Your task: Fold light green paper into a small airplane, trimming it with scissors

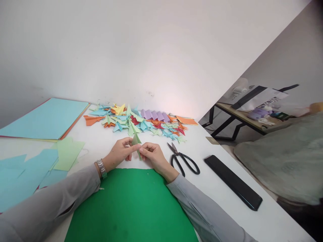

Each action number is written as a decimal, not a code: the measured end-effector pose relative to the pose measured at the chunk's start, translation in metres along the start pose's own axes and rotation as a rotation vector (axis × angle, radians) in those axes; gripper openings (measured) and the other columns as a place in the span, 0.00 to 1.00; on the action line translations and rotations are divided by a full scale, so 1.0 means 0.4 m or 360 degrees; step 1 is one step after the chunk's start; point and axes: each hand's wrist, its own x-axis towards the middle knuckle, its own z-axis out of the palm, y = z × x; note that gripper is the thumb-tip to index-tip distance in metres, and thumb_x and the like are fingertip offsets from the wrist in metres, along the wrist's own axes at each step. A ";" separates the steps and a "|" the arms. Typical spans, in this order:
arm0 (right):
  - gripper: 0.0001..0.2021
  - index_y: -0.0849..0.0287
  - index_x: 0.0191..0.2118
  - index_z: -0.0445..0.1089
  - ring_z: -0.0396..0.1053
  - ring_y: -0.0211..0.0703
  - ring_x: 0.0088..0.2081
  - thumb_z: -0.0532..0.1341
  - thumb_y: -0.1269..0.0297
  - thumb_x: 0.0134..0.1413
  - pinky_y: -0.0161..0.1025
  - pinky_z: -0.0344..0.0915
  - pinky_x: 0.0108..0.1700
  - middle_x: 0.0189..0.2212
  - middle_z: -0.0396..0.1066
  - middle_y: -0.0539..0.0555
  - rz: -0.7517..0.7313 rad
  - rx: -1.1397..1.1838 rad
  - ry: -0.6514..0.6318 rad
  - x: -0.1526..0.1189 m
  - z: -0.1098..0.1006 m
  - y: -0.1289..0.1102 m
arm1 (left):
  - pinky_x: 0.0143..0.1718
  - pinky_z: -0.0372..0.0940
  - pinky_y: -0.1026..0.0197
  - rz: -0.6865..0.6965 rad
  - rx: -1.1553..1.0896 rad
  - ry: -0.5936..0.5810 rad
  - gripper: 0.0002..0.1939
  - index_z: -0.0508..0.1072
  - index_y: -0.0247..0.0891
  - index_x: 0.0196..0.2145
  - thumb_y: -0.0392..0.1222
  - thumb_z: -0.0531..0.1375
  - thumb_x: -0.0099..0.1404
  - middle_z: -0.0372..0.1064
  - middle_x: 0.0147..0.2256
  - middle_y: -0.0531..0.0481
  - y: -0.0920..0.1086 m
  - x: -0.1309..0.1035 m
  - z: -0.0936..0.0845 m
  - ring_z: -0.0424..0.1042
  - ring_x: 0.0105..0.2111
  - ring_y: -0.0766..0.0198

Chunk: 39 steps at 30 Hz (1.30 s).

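Observation:
Between my two hands is a small light green paper plane [136,139], held up just past the far edge of a green mat [136,205]. My left hand [119,152], with a metal watch [102,168] on the wrist, pinches the folded paper from the left. The fingers of my right hand [154,155] are closed on its lower right part. Behind it lies a heap of folded paper planes [121,118] in several colours, along with a purple pleated paper strip [155,115].
Black-handled scissors [183,159] lie right of my right hand, beside a long black case [233,181]. Coloured paper sheets [47,117] are stacked at the left, with loose blue pieces [15,181] nearer. A low table [242,117] and grey-green fabric [282,158] are beyond the right edge.

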 end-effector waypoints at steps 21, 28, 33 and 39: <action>0.15 0.60 0.18 0.69 0.58 0.33 0.18 0.63 0.55 0.47 0.34 0.56 0.24 0.15 0.65 0.48 0.0020 -0.0052 -0.0094 -0.002 -0.006 -0.003 | 0.17 0.55 0.66 -0.0067 0.0016 -0.0009 0.16 0.62 0.37 0.24 0.52 0.60 0.55 0.59 0.11 0.58 0.003 -0.003 0.001 0.59 0.13 0.70; 0.16 0.59 0.17 0.69 0.58 0.34 0.18 0.63 0.54 0.46 0.34 0.56 0.24 0.15 0.65 0.49 0.0015 -0.0055 -0.0065 -0.003 -0.003 -0.007 | 0.16 0.56 0.66 -0.0059 -0.0002 -0.0012 0.15 0.68 0.34 0.29 0.50 0.60 0.54 0.60 0.12 0.58 0.003 -0.003 0.001 0.60 0.13 0.69; 0.18 0.60 0.16 0.68 0.59 0.34 0.17 0.63 0.51 0.46 0.34 0.55 0.23 0.13 0.66 0.49 0.0032 -0.0030 0.0004 0.001 -0.004 0.001 | 0.17 0.56 0.66 0.0006 0.0053 -0.0075 0.13 0.69 0.34 0.29 0.48 0.60 0.54 0.60 0.11 0.58 -0.013 -0.002 -0.001 0.60 0.13 0.69; 0.18 0.60 0.17 0.67 0.59 0.33 0.17 0.61 0.53 0.49 0.34 0.54 0.22 0.13 0.65 0.49 0.0020 0.0008 0.0059 0.004 -0.007 0.010 | 0.16 0.57 0.67 -0.0006 -0.0021 -0.0103 0.15 0.72 0.31 0.35 0.46 0.58 0.56 0.61 0.13 0.57 -0.012 -0.001 -0.004 0.62 0.14 0.69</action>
